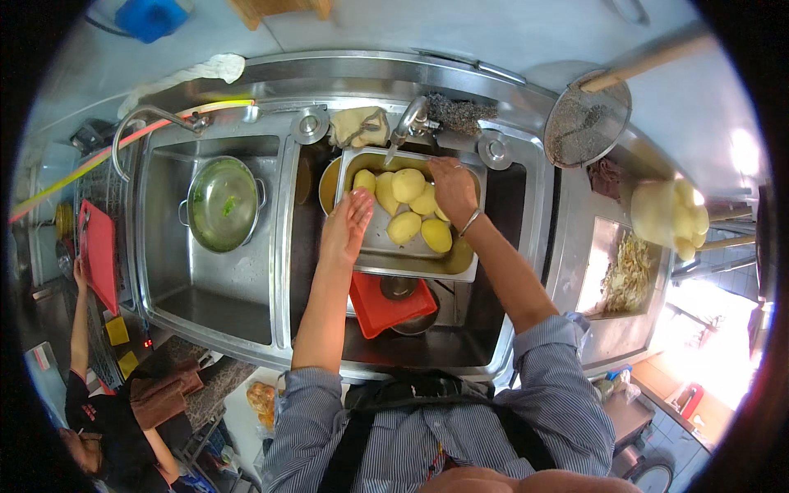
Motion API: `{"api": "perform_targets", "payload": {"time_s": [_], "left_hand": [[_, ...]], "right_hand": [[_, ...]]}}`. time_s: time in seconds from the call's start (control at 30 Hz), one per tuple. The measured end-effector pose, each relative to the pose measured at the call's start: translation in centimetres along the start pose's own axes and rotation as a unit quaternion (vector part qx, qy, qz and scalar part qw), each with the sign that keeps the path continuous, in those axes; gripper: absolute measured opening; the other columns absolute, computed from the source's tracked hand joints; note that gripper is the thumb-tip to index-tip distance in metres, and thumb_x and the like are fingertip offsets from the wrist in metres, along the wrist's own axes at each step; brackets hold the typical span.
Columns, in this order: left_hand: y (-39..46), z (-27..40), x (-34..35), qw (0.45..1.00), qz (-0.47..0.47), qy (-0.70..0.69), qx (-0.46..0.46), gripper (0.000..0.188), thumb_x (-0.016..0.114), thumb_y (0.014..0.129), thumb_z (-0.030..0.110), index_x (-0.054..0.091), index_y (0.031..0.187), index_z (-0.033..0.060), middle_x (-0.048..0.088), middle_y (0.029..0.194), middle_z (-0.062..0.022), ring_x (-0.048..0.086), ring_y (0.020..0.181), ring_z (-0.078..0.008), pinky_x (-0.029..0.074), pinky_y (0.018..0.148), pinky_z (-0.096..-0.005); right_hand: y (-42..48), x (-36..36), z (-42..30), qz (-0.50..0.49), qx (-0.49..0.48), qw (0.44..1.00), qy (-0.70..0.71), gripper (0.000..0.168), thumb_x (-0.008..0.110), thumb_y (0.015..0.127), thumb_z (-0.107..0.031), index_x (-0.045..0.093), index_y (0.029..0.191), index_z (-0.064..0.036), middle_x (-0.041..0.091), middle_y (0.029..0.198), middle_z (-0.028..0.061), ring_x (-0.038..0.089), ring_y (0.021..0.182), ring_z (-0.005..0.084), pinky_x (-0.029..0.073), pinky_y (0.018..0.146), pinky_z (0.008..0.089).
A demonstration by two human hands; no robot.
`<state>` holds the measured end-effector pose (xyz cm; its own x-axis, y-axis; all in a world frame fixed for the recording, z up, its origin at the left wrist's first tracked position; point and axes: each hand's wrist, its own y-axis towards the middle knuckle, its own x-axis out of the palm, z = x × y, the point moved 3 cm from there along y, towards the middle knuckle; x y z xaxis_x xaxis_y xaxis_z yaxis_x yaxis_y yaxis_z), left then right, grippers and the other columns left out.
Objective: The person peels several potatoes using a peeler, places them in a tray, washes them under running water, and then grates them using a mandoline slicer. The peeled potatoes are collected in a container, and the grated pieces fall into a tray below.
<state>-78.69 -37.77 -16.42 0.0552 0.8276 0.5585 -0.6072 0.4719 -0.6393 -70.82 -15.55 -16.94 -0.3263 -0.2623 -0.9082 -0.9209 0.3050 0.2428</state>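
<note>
Several peeled yellow potatoes (408,186) lie in a deep rectangular steel pan (465,264) in the right sink basin (447,357). My left hand (349,227) is at the pan's left side with its palm turned up, fingers stretched and nothing in it. Over the pan's right part is my right hand (455,190), back upward and close beside the potatoes. Its fingertips point to the far wall and are partly hidden, so I cannot tell whether they touch anything. A steel tap (412,120) reaches over the pan's far edge.
Beneath the pan are a red plastic basket (394,308) and metal bowls. A two-handled pot (223,206) with liquid stands in the left basin. A long-handled strainer (588,123) leans at right, near a tray of shredded vegetables (625,277). Another person (117,425) reaches towards a red board (98,256).
</note>
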Motion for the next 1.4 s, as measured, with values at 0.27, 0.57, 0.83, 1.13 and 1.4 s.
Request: {"api": "perform_targets", "payload": {"time_s": [0.27, 0.57, 0.83, 1.13, 1.4], "left_hand": [[9.2, -2.1, 2.0, 0.982, -0.067, -0.145, -0.102, 0.028, 0.042, 0.097, 0.034, 0.057, 0.104, 0.0118, 0.062, 0.1, -0.0009, 0.059, 0.098, -0.0161, 0.049, 0.089, -0.0347], [8.6, -2.4, 5.7, 0.979, -0.138, -0.118, -0.092, 0.039, 0.041, 0.096, 0.034, 0.059, 0.099, -0.0015, 0.063, 0.095, -0.0147, 0.059, 0.098, -0.028, 0.046, 0.095, -0.039], [6.8, -4.6, 3.1, 0.989, -0.021, 0.007, -0.148, 0.031, 0.05, 0.093, 0.031, 0.054, 0.111, 0.0059, 0.058, 0.106, -0.0115, 0.055, 0.097, -0.0254, 0.044, 0.09, -0.0381], [10.3, -7.2, -3.3, 0.981, 0.077, 0.012, -0.18, 0.039, 0.057, 0.091, 0.032, 0.049, 0.124, 0.0125, 0.049, 0.123, -0.0046, 0.046, 0.111, -0.0241, 0.038, 0.097, -0.0433], [8.3, -7.5, -2.7, 0.987, 0.051, -0.034, -0.147, 0.044, 0.041, 0.097, 0.042, 0.041, 0.131, 0.0149, 0.042, 0.127, -0.0035, 0.042, 0.109, -0.0228, 0.039, 0.097, -0.0429]], "right_hand": [[3.3, 5.2, -7.9, -0.017, 0.38, 0.431, 0.819, 0.022, 0.048, 0.094, -0.017, 0.059, 0.098, 0.001, 0.063, 0.096, 0.0106, 0.062, 0.091, 0.0221, 0.05, 0.083, 0.0293], [3.5, 8.6, -7.2, -0.116, 0.345, 0.69, 0.626, 0.021, 0.051, 0.094, -0.025, 0.059, 0.093, -0.005, 0.062, 0.072, 0.0047, 0.061, 0.067, 0.0122, 0.047, 0.046, 0.0237], [1.4, 4.3, -4.7, -0.049, 0.101, 0.973, 0.204, 0.016, 0.053, 0.086, -0.021, 0.057, 0.093, -0.008, 0.061, 0.088, 0.0167, 0.058, 0.081, 0.0349, 0.043, 0.077, 0.048], [-1.9, 9.7, 0.1, -0.14, 0.345, 0.903, 0.217, 0.076, 0.066, 0.074, -0.05, 0.043, 0.127, 0.001, 0.054, 0.116, 0.0247, 0.049, 0.112, 0.0385, 0.04, 0.095, 0.0412], [-0.8, 10.0, -3.0, -0.05, 0.296, 0.861, 0.41, 0.06, 0.07, 0.074, -0.036, 0.049, 0.124, -0.009, 0.057, 0.11, 0.0178, 0.056, 0.103, 0.0316, 0.044, 0.09, 0.036]]}}
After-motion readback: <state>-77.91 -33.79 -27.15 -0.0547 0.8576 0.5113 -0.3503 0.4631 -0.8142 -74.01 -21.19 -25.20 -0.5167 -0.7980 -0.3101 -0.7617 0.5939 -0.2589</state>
